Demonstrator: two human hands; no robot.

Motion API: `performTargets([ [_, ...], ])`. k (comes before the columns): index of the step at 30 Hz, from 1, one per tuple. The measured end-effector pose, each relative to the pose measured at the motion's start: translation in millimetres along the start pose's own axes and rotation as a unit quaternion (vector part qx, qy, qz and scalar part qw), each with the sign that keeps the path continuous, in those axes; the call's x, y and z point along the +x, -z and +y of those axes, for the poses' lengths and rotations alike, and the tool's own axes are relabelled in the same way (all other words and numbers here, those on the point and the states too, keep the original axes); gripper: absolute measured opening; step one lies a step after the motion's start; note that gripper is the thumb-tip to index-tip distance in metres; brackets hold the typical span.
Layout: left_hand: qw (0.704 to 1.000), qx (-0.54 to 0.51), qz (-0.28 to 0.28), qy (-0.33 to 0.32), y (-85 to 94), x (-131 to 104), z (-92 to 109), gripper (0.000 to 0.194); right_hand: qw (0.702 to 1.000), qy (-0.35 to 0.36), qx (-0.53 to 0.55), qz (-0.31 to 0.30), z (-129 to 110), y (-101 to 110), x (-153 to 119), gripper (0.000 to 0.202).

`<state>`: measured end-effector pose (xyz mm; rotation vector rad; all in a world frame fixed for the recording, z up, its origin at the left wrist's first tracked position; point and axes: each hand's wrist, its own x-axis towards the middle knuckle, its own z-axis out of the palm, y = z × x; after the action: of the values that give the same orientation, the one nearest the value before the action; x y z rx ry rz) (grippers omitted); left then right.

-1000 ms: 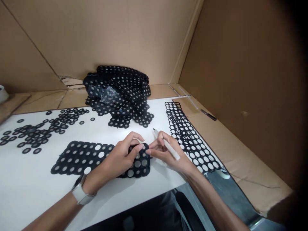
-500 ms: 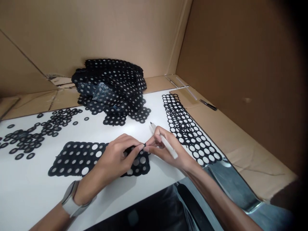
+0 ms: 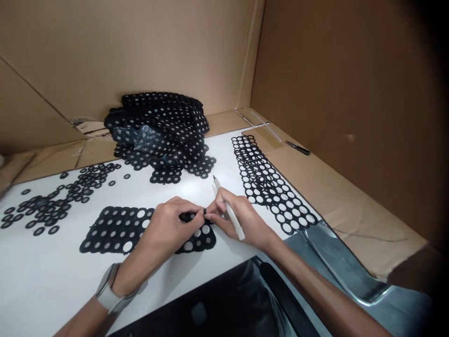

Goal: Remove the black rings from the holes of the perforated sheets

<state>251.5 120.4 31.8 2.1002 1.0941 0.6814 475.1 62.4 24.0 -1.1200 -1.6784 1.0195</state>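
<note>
My left hand (image 3: 168, 224), a watch on its wrist, is closed, thumb and finger pinching a small black ring (image 3: 205, 212) that is mostly hidden. From the other side, my right hand (image 3: 242, 217) pinches at the same ring. A white pen-like tool (image 3: 235, 223) is tucked between the right fingers, its dark tip pointing up and away. Beneath the left hand lies a perforated black sheet of joined rings (image 3: 112, 229), flat on the white table (image 3: 45, 276). White gaps show in the sheet where a few discs are out.
Loose black rings (image 3: 89, 180) are scattered at the left. A heap of black perforated sheets (image 3: 164, 126) stands at the back against cardboard. Open-holed black lattices (image 3: 266, 182) lie along the right edge. Beyond them rests a dark slim tool (image 3: 297, 148). Cardboard walls (image 3: 333, 84) enclose the back and right.
The view has shifted slightly, so most things appear moved a little. Both hands keep the same pinch together, and the white tool stays in the right hand.
</note>
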Motion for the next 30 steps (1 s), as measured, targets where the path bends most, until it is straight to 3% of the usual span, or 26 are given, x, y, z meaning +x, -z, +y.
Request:
performTargets([
  [4, 0.995, -0.046, -0.084, 0.026, 14.0, 4.1, -3.4, 0.023, 1.0, 0.007, -0.012, -0.003, -1.3, -0.6, -0.9, 0.037],
  [7, 0.991, -0.074, -0.104, 0.048, 18.4, 5.0, -3.1, 0.022, 1.0, 0.003, -0.028, -0.004, -2.0, -1.9, -1.4, 0.037],
  [16, 0.996, 0.081, 0.029, 0.005, -3.7, -7.2, 15.2, 0.015, 0.995, 0.033, -0.093, -0.017, -0.5, -9.9, -5.2, 0.029],
  [20, 0.998, 0.036, 0.036, 0.044, -4.6, -9.3, 8.4, 0.014, 0.997, 0.035, -0.072, -0.008, -2.9, -8.6, -4.1, 0.027],
  [26, 0.984, -0.084, 0.008, 0.157, -4.3, -11.5, -8.3, 0.019, 1.0, 0.002, 0.017, 0.005, -1.2, -1.2, -0.5, 0.034],
  [30, 0.973, -0.144, 0.004, 0.178, -4.5, -12.4, -14.7, 0.024, 0.999, -0.003, 0.036, 0.016, 2.3, -1.2, 2.3, 0.034],
])
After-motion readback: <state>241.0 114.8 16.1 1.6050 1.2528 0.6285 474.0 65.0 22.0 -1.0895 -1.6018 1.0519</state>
